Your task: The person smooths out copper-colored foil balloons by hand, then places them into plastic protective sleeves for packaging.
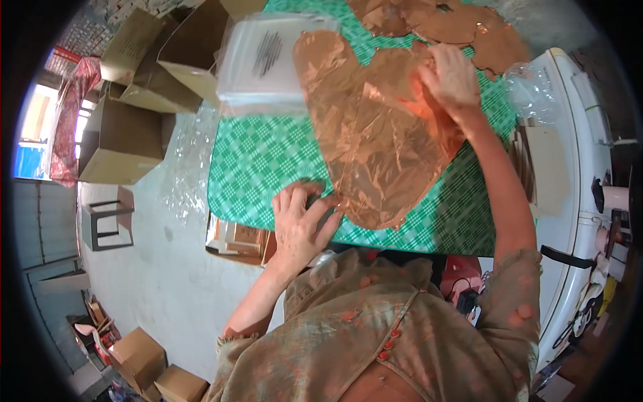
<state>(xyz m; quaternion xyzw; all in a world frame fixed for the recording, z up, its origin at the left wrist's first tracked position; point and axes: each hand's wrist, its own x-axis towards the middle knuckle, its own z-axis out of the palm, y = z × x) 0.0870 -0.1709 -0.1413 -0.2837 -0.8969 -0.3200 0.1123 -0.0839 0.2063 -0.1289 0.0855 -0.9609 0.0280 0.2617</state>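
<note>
A large flat copper-coloured foil sheet (375, 144) with rounded lobes lies crinkled on the green checked tablecloth (261, 157). My left hand (301, 218) is at its lower left edge near the table's front, thumb and fingertips closed on the foil's rim. At the upper right of the sheet is my right hand (452, 77), its fingers bent down on the foil's edge, where part of the foil looks raised and blurred. Further back lie more copper foil pieces (445, 23). A stack of clear plastic bags (261, 67) sits left of the sheet.
Open cardboard boxes (130, 137) stand at the left, with clear plastic wrap (191, 164) beside the table. A small stool (107, 224) is on the floor. Flat cardboard (546, 164) and a white appliance (576, 134) are at the right. More boxes (137, 355) sit lower left.
</note>
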